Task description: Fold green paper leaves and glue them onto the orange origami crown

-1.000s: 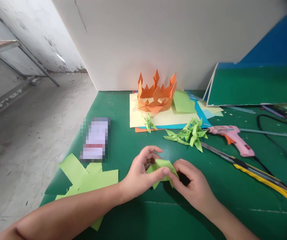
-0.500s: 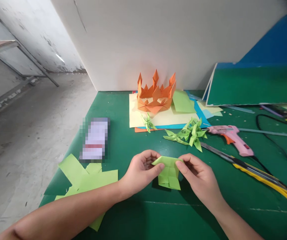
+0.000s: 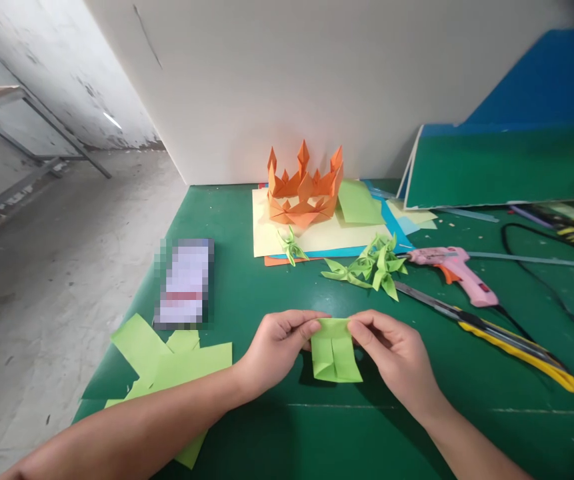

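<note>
A small folded piece of light green paper is held up just above the green table. My left hand pinches its upper left corner between thumb and fingers. At the upper right corner, my right hand grips it the same way. The paper's face shows a vertical seam down the middle, with a small fold at the lower left. Beyond my hands lie several folded green paper pieces in a cluster, and a single one lies left of them.
An orange paper crown stands on stacked coloured sheets at the back. On the right are a pink glue gun with its cable and a yellow utility knife. A blurred phone and green paper pieces are at left.
The green paper has been turned: its upper left fold no longer sticks out, and a face with a central seam now shows. Both hands keep hold of it. The view has shifted slightly.
</note>
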Available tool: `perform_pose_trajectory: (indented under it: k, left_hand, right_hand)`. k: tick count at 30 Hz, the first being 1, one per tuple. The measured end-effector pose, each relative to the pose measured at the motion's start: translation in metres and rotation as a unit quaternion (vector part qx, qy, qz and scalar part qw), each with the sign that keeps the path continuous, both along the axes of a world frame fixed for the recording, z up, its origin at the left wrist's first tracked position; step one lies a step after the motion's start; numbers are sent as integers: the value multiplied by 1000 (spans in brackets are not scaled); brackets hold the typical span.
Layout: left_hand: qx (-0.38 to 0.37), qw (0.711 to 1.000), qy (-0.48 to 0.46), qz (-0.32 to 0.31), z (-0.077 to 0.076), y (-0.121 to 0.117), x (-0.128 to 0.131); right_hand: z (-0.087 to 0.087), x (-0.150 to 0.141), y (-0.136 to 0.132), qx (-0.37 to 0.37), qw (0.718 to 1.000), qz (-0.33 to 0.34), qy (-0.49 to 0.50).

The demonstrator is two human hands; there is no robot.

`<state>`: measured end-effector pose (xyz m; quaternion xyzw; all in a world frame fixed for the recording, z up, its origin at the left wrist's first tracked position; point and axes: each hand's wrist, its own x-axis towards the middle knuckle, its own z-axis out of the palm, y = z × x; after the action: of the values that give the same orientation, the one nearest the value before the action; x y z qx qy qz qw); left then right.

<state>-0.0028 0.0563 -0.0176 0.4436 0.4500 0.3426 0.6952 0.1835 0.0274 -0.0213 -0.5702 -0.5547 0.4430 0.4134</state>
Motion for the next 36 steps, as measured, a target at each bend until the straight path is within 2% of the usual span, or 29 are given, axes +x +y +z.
perform_pose_trajectory:
  k: [7,12,14,19,22,27,32,36]
  left_hand:
    - [-14,997,-66,-33,6,-6,-2]
    - [-12,993,-109,-54,9,-6,-3]
    - [-8,994,-92,-57,9,-5,-2]
    - [56,997,41,-27,3,-6,2]
    - [72,994,82,-18,1,-7,3]
    - [58,995,78,-27,2,-7,3]
    - [53,996,69,-9,1,-7,3]
    - [62,995,73,1,3,-6,3]
  right_hand:
    - [1,3,4,0,998,-62,7]
    - [2,5,2,15,999,-37,1]
    - [3,4,1,37,999,-9,-17]
    - [4,-1,-2,89,991,59,-78]
    - [4,-4,-2,103,988,74,-90]
    - [5,-3,-1,95,991,57,-77]
    - [3,-1,0,63,995,19,-70]
    - [2,2,1,66,995,-8,-69]
